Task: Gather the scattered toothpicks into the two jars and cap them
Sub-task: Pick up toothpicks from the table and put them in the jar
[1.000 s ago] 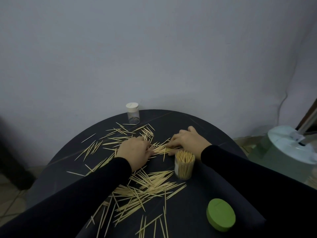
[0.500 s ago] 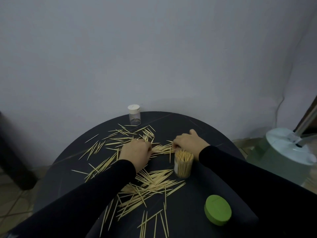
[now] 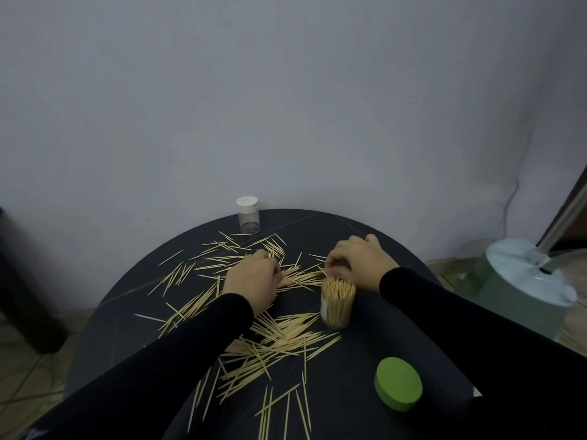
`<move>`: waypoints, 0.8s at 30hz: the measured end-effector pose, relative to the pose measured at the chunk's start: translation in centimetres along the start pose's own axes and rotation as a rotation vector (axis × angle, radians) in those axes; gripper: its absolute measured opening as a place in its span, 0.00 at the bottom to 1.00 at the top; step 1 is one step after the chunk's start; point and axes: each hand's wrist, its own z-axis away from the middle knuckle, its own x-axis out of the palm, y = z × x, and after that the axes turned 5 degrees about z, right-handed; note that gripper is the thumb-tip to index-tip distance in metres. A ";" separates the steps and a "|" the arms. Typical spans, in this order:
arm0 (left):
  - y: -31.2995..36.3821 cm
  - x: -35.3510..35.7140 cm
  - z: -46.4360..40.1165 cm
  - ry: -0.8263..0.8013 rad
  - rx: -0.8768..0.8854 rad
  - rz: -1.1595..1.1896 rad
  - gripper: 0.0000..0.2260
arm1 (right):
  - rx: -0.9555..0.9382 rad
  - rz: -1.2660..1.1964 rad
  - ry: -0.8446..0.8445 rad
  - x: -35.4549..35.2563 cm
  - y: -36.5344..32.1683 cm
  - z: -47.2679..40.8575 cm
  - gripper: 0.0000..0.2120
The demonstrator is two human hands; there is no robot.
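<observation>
Your left hand (image 3: 252, 282) lies knuckles-up on the toothpicks (image 3: 279, 341) mid-table, fingers curled down onto the pile; whether it actually grips any you can't tell. Your right hand (image 3: 360, 260) sits just behind the open jar (image 3: 337, 301), fingers bent and pinching at toothpick ends by its far rim. The hands are apart, a loose bundle lying between them. The open jar stands upright, packed full of toothpicks, no cap on. Its green lid (image 3: 398, 388) rests flat at the near right of the dark round table (image 3: 365, 230). The small clear jar (image 3: 248, 215) with a white cap stands at the far edge, well apart. Toothpicks are strewn left, centre and near edge
</observation>
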 end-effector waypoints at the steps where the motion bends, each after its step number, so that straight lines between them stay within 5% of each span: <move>1: 0.1 -0.1 0.0 0.002 -0.011 0.017 0.10 | 0.009 -0.024 0.004 -0.1 0.0 0.1 0.09; 10: 0.0 -0.1 0.0 -0.007 0.009 -0.041 0.11 | 0.033 -0.010 -0.040 -0.2 0.0 0.5 0.08; 19: -0.2 -0.2 0.0 0.032 0.130 -0.103 0.13 | -0.082 0.322 -0.003 -0.4 -0.5 0.3 0.12; 24: 1.0 -0.1 0.1 0.057 -0.004 0.176 0.08 | -0.106 0.407 0.032 -0.7 -0.7 0.1 0.14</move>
